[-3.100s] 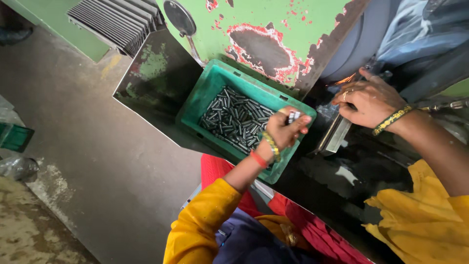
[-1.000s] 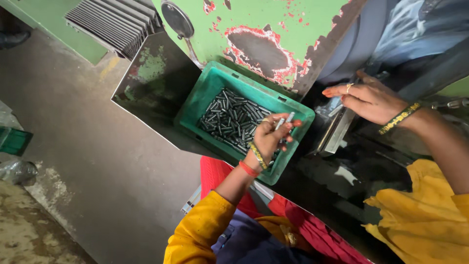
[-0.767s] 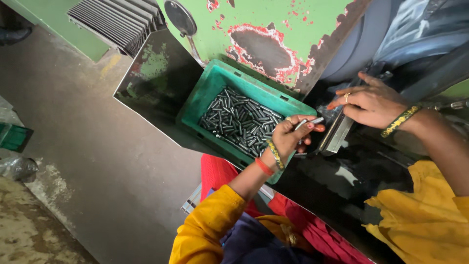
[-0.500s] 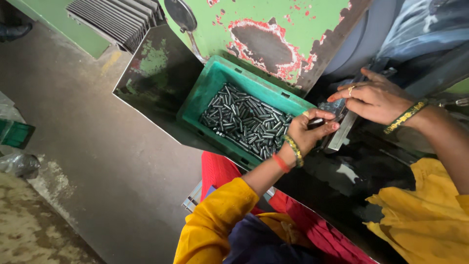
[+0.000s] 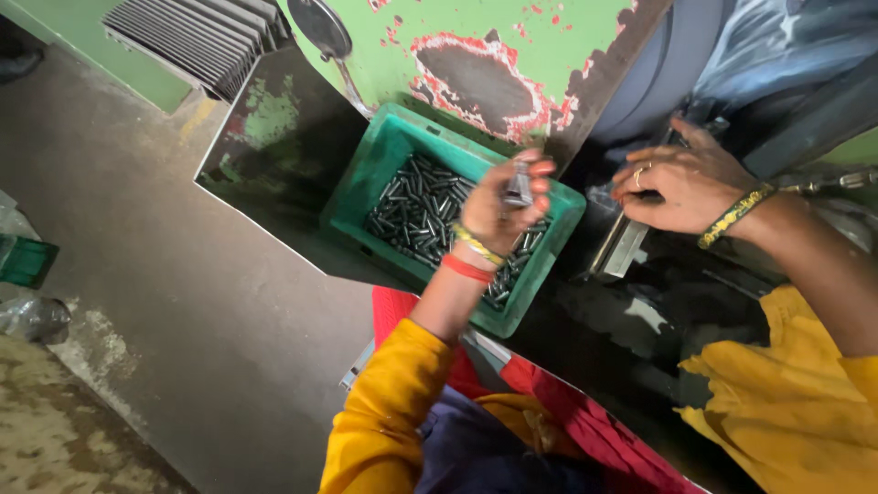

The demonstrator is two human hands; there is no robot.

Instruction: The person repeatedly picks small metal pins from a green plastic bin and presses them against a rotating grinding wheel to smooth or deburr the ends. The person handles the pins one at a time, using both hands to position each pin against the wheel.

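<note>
Green plastic crate of small dark metal pins, beside the green chipped machine, within reach. Left hand above the crate, fingertips pinching one short metal pin. Right hand flat on the dark machine bed, fingers spread.

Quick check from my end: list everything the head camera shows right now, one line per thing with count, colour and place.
crate: one, green plastic, on the dark machine ledge at centre
metal pins: many, dark grey, loose in the crate
machine panel: one, green with chipped red and bare patches, behind the crate
ribbed grille: one, grey, top left
metal bar: one, pale grey, below the right hand
floor: grey concrete, left side
bottle: one, clear plastic, on the floor at far left
left hand: over the crate, grip shut on a few pins, red and yellow bangles at the wrist
right hand: resting on dark machine parts, ring and yellow wristband
</note>
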